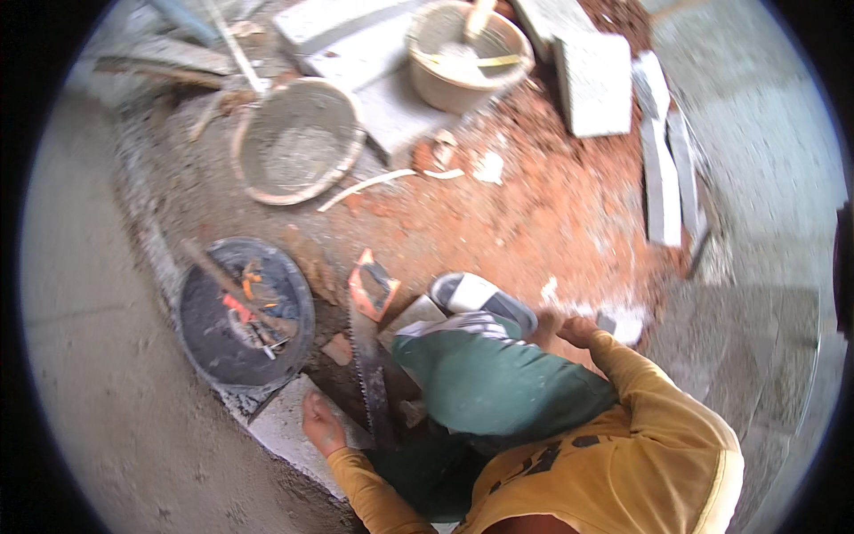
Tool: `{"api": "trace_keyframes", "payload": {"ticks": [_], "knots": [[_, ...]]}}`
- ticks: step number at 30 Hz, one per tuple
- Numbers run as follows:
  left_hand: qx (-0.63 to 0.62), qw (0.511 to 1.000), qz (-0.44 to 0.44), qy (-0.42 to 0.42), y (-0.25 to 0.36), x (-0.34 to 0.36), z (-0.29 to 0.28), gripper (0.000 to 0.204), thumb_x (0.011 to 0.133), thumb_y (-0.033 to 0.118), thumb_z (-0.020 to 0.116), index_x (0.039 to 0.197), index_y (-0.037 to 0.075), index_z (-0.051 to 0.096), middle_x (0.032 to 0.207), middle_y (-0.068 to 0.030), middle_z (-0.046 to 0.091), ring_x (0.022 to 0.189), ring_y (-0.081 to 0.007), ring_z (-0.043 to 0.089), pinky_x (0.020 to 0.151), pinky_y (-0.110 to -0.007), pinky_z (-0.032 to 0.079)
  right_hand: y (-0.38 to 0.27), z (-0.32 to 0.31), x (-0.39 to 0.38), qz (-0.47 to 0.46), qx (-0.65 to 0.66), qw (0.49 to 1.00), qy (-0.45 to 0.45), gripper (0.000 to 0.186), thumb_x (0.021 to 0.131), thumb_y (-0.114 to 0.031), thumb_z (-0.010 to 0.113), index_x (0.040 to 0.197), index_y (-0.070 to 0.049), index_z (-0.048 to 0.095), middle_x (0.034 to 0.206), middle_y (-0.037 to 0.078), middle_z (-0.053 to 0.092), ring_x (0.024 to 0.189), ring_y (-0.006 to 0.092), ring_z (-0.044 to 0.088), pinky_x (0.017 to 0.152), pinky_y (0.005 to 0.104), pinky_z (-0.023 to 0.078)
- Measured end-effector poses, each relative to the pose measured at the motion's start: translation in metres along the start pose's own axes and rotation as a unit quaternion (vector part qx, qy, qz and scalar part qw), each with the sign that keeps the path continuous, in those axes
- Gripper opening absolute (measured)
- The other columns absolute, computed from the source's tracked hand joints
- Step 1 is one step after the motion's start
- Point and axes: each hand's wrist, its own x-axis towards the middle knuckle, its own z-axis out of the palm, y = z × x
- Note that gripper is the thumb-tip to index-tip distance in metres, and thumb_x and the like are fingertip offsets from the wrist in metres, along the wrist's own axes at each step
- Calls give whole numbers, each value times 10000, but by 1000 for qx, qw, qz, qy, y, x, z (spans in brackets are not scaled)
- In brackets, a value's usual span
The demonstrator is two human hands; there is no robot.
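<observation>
Resting left hand (322,427) on or just above block (283,425), beside tub (209,329), with fingers loosely bent, apparently gripping nothing. Placing right hand (580,332) near ankle (549,327); seemingly curled, cannot tell around what. Judged done: mix (302,158) readied in basin (334,107). Judged left: block, not yet raised; saw (374,387), unheld, between block and leg (494,378).

Bright, diffuse light bleaches the pale slab (598,84) between one and two o'clock nearly white. At seven o'clock, the left hand (322,427) and the block (283,432) beneath it look soft-edged. Shade deepens over the dark trouser leg (418,472) at six. Slight blur softens the whole view. Fisheye distortion bends the edges inside a black, blue-fringed rim.
</observation>
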Motion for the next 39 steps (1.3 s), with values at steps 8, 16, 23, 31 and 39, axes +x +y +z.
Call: {"api": "trace_keyframes", "payload": {"ticks": [8, 16, 23, 31, 39], "knots": [[-301, 934, -191, -26, 90, -73, 10, 281, 915, 232, 584, 1098, 34, 664, 931, -63, 675, 775, -121, 616, 693, -290, 519, -89, -240, -86, -183, 121, 951, 218, 277, 881, -263, 593, 937, -2, 671, 963, 193, 665, 853, 322, 655, 755, 374, 514], [-579, 777, -246, -21, 359, -211, -94, 280, 924, 308, 560, 957, 48, 661, 694, 5, 564, 624, -95, 525, 583, -268, 450, -330, -361, -307, -584, 3, 806, -101, 243, 895, -193, 593, 972, 31, 650, 944, 160, 661, 996, 270, 598, 843, 343, 469], [-616, 729, -277, 111, 487, -254, -208, 299, 962, 339, 511, 939, 69, 637, 647, 38, 510, 590, -48, 489, 520, -237, 414, -391, -377, -459, -572, -190, 713, -357, 170, 906, -131, 579, 939, 25, 634, 806, 85, 629, 718, 153, 586, 679, 279, 477], [-567, 513, -253, 593, 516, -380, -206, 195, 887, 198, 658, 1002, 41, 654, 792, 42, 606, 670, -36, 505, 595, -202, 423, -378, -270, -549, -595, -217, 685, -360, 151, 926, -120, 531, 838, -6, 581, 712, 39, 575, 620, 100, 514, 584, 267, 432], [-564, 260, -170, 765, 564, -508, -234, 202, 923, 233, 595, 982, 51, 661, 715, 51, 548, 627, -35, 446, 559, -198, 359, -287, -159, -681, -581, -287, 580, -494, 171, 967, -178, 519, 924, -26, 586, 761, -2, 562, 658, 73, 508, 604, 222, 436]]}}
